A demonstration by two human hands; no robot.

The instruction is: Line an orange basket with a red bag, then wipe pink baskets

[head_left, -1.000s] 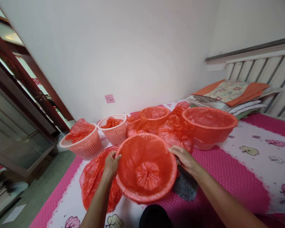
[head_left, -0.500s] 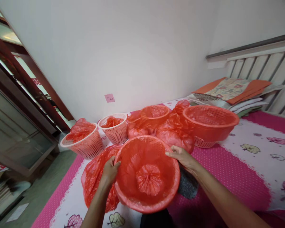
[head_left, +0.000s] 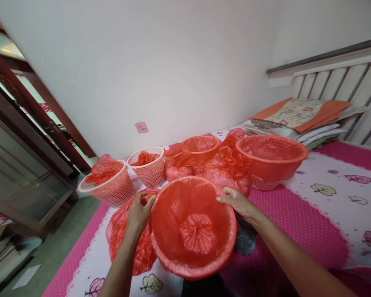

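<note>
Both grips holding lined basket (head_left: 193,227) by its rim, left hand (head_left: 139,212), right hand (head_left: 239,202), red bag (head_left: 126,235) beside

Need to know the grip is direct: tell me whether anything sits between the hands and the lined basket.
Only the red liner: both the left hand and right hand grip the basket rim through it.

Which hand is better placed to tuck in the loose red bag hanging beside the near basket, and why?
Probably the left hand. It grips the near basket at its left rim, right above the loose red bag spilling down that side. The right hand rests on the opposite rim, away from the slack.
</note>
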